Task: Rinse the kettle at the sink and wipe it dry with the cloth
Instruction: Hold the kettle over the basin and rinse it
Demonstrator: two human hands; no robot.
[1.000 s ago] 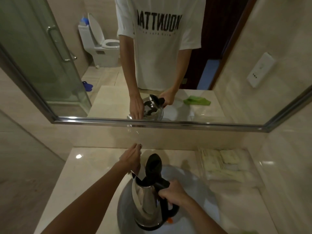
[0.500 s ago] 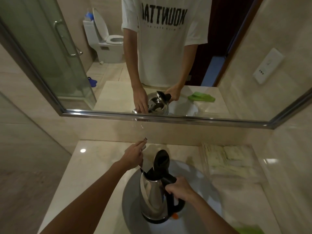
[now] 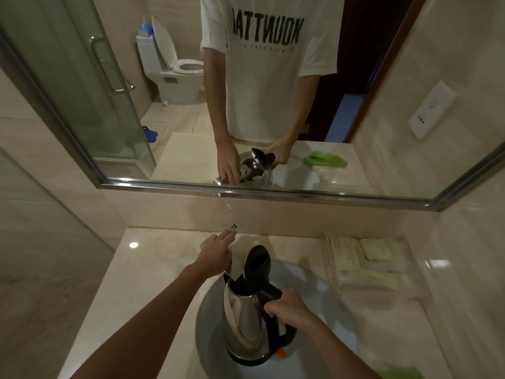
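At the bathroom basin, I hold the polished stainless-steel electric kettle with black handle and base (image 3: 247,321) upright over the round white sink bowl (image 3: 322,291), my right hand (image 3: 288,306) wrapped tight around the handle so the body hangs clear of the bowl's rim. Its black hinged lid (image 3: 257,262) stands flipped open, leaving the mouth free to take water. My left hand (image 3: 216,254) reaches past the spout toward the chrome tap lever (image 3: 233,227) at the back of the pale marble worktop (image 3: 153,269), fingers extended and loosely together, holding nothing; whether they touch the lever I cannot tell. I judge this the start of the rinse: kettle parked under where the stream should fall, tap about to be worked. No water is visible. The crumpled green cloth (image 3: 401,374) lies at the worktop's near right edge, close for drying. A clear tray of pale packets (image 3: 366,265) sits to the right of the sink.
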